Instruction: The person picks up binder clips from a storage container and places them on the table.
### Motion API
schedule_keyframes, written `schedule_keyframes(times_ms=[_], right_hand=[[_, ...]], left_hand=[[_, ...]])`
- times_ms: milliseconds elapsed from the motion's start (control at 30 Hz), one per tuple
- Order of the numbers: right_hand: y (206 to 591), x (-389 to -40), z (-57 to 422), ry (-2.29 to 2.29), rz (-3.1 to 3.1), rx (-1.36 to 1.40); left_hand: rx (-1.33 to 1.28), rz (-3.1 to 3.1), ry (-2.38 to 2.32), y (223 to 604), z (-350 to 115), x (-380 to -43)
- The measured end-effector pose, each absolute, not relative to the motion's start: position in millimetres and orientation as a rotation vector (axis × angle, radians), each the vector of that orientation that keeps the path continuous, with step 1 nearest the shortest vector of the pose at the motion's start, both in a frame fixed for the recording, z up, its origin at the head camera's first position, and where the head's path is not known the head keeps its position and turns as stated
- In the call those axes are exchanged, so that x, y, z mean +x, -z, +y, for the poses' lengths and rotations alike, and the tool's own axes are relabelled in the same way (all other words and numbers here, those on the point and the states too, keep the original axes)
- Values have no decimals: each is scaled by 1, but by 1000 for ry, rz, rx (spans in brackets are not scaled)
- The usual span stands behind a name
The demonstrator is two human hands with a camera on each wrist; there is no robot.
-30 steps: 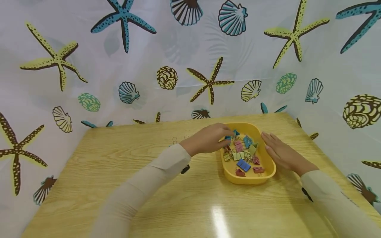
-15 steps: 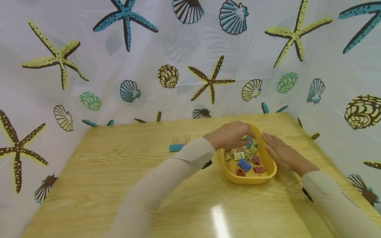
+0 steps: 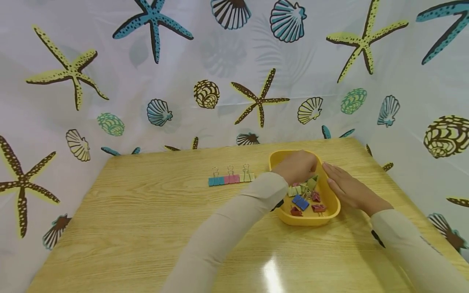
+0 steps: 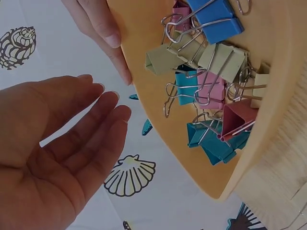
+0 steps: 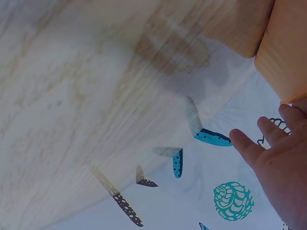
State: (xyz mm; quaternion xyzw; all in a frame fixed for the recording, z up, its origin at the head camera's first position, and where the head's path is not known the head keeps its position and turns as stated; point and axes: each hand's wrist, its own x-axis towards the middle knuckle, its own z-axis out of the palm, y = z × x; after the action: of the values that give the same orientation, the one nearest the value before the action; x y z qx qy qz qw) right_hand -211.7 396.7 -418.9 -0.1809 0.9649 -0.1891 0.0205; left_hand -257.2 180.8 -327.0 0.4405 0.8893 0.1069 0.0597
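Note:
My left hand (image 3: 297, 166) is over the far part of a yellow plastic bin (image 3: 307, 221). In the left wrist view its fingers are loosely bent, with nothing between them and the thumb. Inside the bin lie mixed binder clips, among them a blue clip (image 3: 300, 202), a pale yellow-green clip (image 4: 223, 61) and a teal clip (image 4: 218, 146). My right hand (image 3: 348, 188) rests straight-fingered against the bin's right side. Left of the bin, a teal binder clip (image 3: 216, 181), a pink binder clip (image 3: 231, 179) and a yellow binder clip (image 3: 247, 178) stand side by side, handles up.
A wooden table (image 3: 139, 228) carries everything. Behind it and along both sides hangs a white cloth (image 3: 220, 49) printed with starfish and shells. Light glares off the table's front part.
My left hand has moved right, further over the bin, and its arm no longer covers the row of binder clips. The right hand has stayed against the bin.

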Motion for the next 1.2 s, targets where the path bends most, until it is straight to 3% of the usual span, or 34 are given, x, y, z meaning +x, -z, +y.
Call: schedule_keyframes(times_ms=[1200], right_hand=[[419, -212, 394, 622, 3012, -572]], left_hand=[[1063, 2572, -102, 358, 207, -249]])
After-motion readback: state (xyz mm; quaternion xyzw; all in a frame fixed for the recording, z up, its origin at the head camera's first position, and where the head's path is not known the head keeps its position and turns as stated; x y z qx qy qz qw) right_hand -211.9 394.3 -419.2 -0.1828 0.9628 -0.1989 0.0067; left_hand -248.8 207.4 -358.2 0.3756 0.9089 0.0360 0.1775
